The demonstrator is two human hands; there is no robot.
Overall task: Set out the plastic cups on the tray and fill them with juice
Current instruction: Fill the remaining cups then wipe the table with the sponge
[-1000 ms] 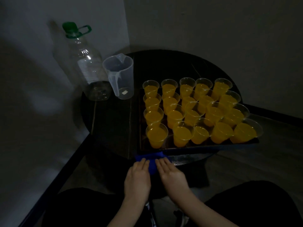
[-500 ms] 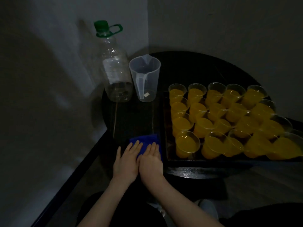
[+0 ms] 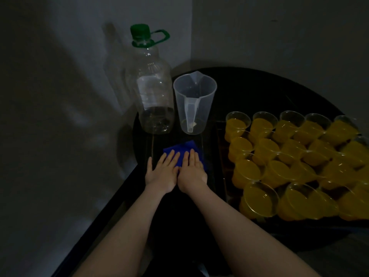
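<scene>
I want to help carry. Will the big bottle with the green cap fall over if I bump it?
Probably, yes. The bottle looks nearly empty, so it is likely light. It stands tall and narrow, so a bump could tip it. It is clear plastic, so it would likely bounce, not break.

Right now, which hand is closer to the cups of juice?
The right hand. It presses the blue cloth just left of the cups of juice; the left hand lies flat beyond it, farther from them.
</scene>
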